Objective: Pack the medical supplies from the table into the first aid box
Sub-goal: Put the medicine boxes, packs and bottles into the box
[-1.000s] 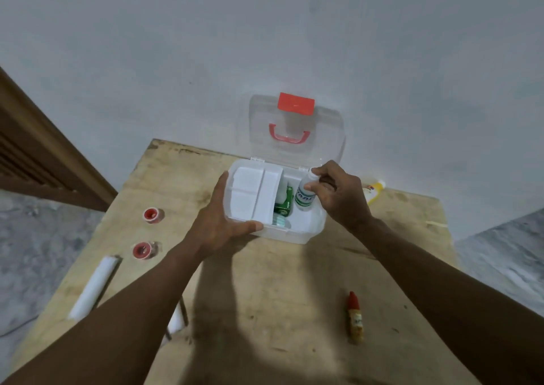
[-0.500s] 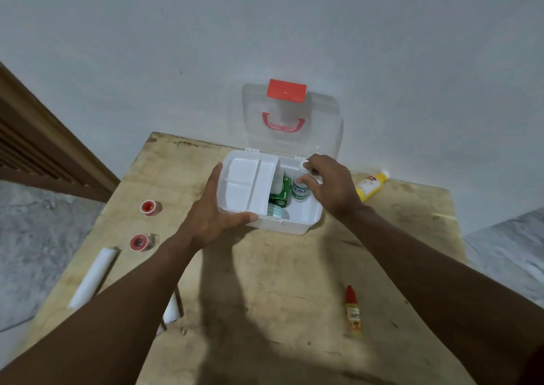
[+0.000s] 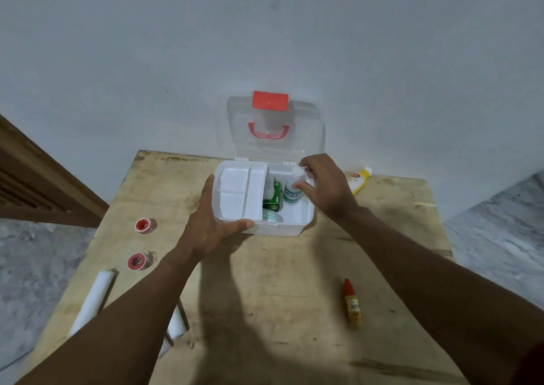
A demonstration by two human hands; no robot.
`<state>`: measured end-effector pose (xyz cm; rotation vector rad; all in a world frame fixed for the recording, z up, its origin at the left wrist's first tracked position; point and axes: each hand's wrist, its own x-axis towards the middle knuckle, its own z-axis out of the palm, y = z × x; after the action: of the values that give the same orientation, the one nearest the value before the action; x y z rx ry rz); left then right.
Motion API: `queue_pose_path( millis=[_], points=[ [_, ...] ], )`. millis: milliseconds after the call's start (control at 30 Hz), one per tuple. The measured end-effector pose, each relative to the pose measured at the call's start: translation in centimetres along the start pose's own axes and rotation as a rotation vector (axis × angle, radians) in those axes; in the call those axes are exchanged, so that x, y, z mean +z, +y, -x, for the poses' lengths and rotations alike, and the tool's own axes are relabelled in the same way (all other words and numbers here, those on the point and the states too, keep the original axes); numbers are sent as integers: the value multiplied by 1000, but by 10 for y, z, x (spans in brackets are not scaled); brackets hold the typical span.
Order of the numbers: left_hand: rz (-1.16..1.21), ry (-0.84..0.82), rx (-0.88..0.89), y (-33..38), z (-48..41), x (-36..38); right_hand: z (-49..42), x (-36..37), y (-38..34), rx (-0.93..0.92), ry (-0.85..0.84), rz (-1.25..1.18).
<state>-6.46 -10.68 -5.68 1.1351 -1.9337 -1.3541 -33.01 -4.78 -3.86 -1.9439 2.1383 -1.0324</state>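
Right hand (image 3: 326, 190), just right of centre frame, pinches a white bottle (image 3: 292, 193) with a green label between thumb and fingertips, up near its cap. The bottle stands upright in the right half of the first aid box (image 3: 282, 230). Left hand (image 3: 206, 225) clasps the box's near-left corner, with the thumb laid along the front wall and the fingers running up the left side.

A pale wall (image 3: 265, 31) fills the upper frame. Below it, a worn wooden table (image 3: 265, 281) holds everything. The box sits at the table's far edge, and its clear lid (image 3: 307, 140), which has a red latch and a red handle, stands open against the wall. A white divided tray (image 3: 235, 193) covers the left half of the box.

At lower left lies a white roll (image 3: 92, 299). A second white roll (image 3: 176, 323) is half hidden by the left forearm. A yellow tube (image 3: 359, 180) lies to the right of the box, near the wall. A small yellow bottle with a red cap (image 3: 351, 303) lies at lower right, well apart from the box.

Inside the box, a green carton (image 3: 273, 199) sits between the tray and the white bottle, with a pale striped packet (image 3: 269, 216) in front of it. Two red tape rolls (image 3: 145, 225) (image 3: 137, 261) rest at the left of the table.
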Motion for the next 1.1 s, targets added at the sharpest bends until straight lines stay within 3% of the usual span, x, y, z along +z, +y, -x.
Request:
queue_pose_path(
  millis=[133,300,400,667,900,1100],
  points=[
    [11,4,2,2,2,0,8,-22,1,121,163,40],
    [20,5,-13,0,2,-1,15,-45,23,747,216,18],
    [6,-6,-6,-1,0,-1,13,-49,37,944,184,1],
    [-24,-5,8,-3,-3,0,-15,-42,68,1135,134,-35],
    [-1,-17,13,0,-4,2,-27,-29,84,1218,21,3],
    [16,-18,25,3,-4,3,-27,-27,82,1211,55,-12]
  ],
)
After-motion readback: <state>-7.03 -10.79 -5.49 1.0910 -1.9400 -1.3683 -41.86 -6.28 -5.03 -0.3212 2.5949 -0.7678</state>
